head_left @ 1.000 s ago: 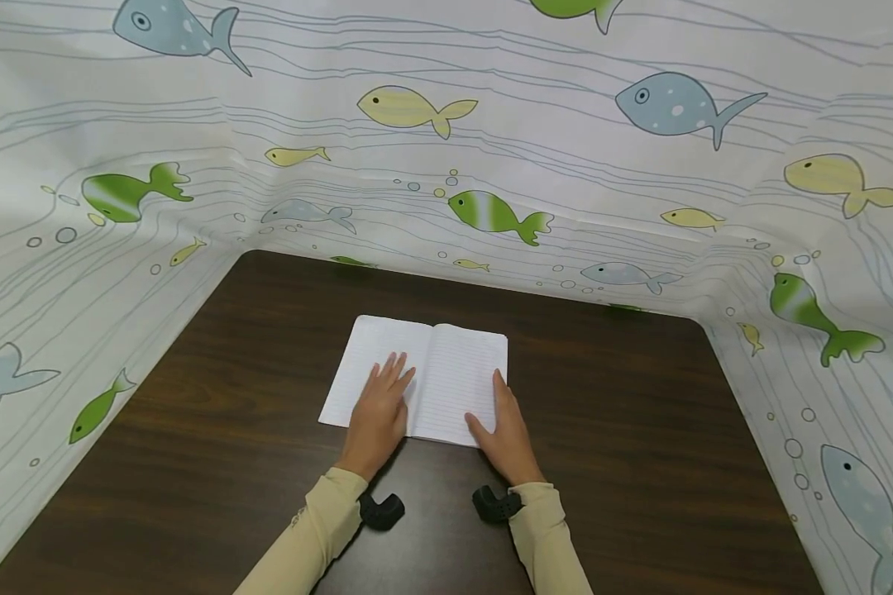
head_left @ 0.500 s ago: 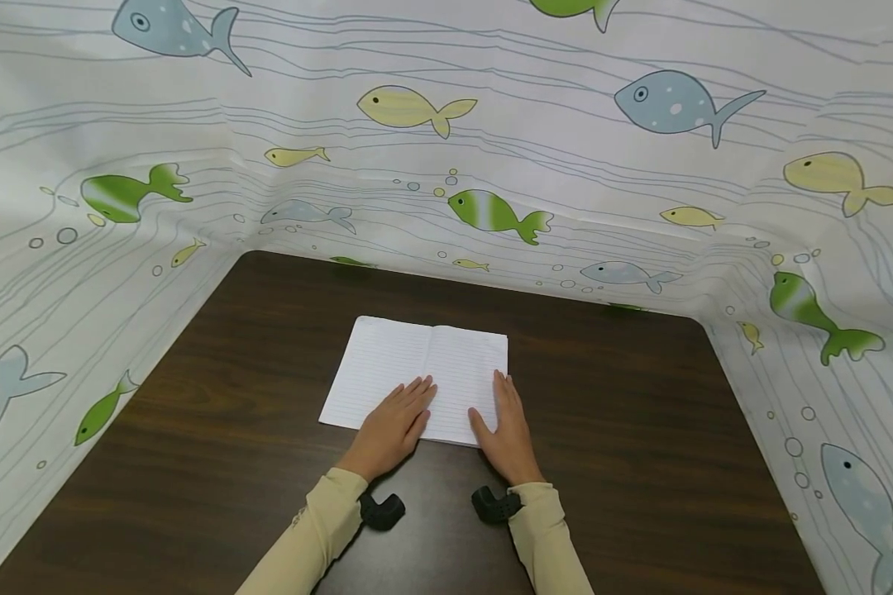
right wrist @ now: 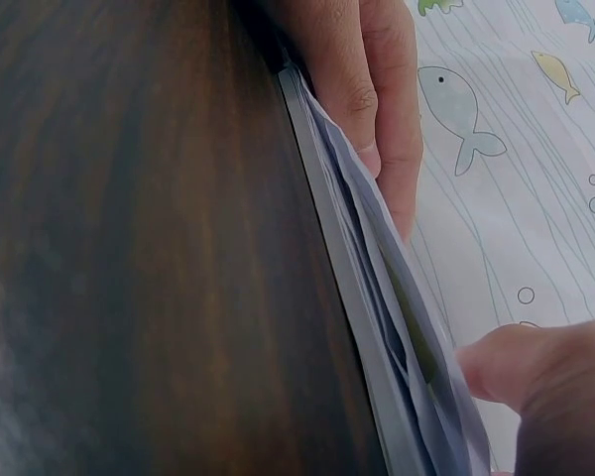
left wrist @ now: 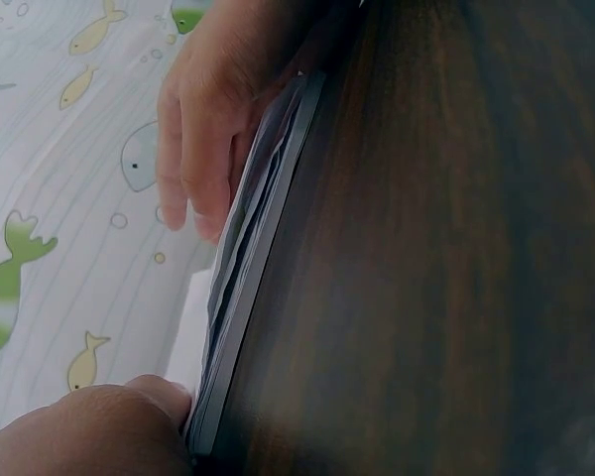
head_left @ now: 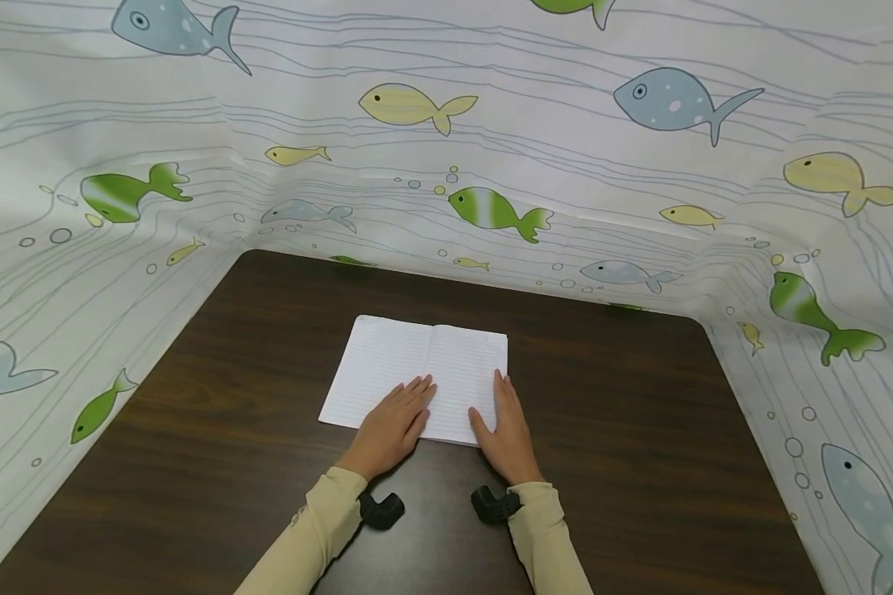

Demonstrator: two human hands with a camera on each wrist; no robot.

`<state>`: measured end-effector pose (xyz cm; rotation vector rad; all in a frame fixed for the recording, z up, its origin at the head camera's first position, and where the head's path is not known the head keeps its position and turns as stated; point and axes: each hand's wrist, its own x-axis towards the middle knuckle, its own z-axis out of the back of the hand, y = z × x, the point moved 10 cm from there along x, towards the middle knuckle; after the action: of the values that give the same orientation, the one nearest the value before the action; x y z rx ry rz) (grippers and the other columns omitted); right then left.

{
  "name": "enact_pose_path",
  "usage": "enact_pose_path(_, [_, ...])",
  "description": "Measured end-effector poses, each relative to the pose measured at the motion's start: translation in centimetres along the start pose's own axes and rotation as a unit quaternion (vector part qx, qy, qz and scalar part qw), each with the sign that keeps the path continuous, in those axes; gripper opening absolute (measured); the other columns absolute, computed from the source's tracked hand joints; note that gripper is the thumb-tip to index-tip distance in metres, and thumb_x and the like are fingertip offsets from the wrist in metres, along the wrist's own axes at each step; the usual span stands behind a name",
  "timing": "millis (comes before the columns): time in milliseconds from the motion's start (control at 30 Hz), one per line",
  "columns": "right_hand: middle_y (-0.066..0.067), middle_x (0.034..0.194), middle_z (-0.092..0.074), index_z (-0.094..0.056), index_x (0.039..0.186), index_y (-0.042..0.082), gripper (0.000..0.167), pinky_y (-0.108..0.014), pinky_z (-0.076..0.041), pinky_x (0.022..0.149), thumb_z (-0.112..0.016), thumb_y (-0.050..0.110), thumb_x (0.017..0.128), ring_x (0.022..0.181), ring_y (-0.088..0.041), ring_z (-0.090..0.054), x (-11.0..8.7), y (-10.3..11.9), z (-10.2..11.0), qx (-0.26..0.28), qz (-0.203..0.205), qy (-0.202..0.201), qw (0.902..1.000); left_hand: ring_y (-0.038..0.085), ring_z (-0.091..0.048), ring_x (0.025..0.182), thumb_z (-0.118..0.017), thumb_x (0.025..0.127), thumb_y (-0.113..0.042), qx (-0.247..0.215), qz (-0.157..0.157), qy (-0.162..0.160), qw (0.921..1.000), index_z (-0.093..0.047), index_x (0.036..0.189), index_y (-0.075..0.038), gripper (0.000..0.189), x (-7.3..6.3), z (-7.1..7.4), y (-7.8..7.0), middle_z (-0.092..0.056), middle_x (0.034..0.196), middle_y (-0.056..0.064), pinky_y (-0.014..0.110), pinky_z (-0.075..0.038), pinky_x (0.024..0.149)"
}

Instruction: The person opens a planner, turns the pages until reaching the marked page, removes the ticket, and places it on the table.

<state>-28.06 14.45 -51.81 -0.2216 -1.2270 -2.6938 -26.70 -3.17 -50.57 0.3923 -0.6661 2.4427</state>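
An open lined notebook (head_left: 379, 364) lies flat on the dark table, its blank pages facing up. My left hand (head_left: 393, 423) rests on its lower middle, fingers straight and together across the fold. At the lower right corner, my right hand (head_left: 508, 430) lies with straight fingers along the right edge and its thumb over the page. From the left wrist, the right hand (left wrist: 208, 109) appears beyond the notebook's near edge (left wrist: 248, 268). In the right wrist view, small gaps show between the sheets (right wrist: 387, 288) beside the right thumb (right wrist: 506, 367).
The brown wooden table (head_left: 625, 430) extends around the notebook on all sides. A white sheet printed with fish (head_left: 491, 211) encloses its back and both sides. A black strap mount sits on each wrist, the left mount (head_left: 381, 512) and the right mount (head_left: 494, 505).
My left hand has slid right from the left page to the fold, its spread fingers coming together. The right hand has barely shifted, and the notebook stays in place.
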Motion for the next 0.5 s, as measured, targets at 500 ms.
enact_pose_path(500, [-0.023,0.167,-0.027,-0.024,0.163,-0.001,0.079,-0.066,-0.023,0.121,-0.063,0.030,0.101,0.155,-0.044,-0.021,-0.02,0.13,0.01,-0.003,-0.001,0.005,1.0000,0.029,-0.046,0.145,-0.058,0.106,-0.018,-0.008,0.008,0.014,0.9998,-0.055,0.148,0.000,0.046,0.02,-0.02,0.13,-0.052,0.154,0.014,0.047,-0.033,0.122])
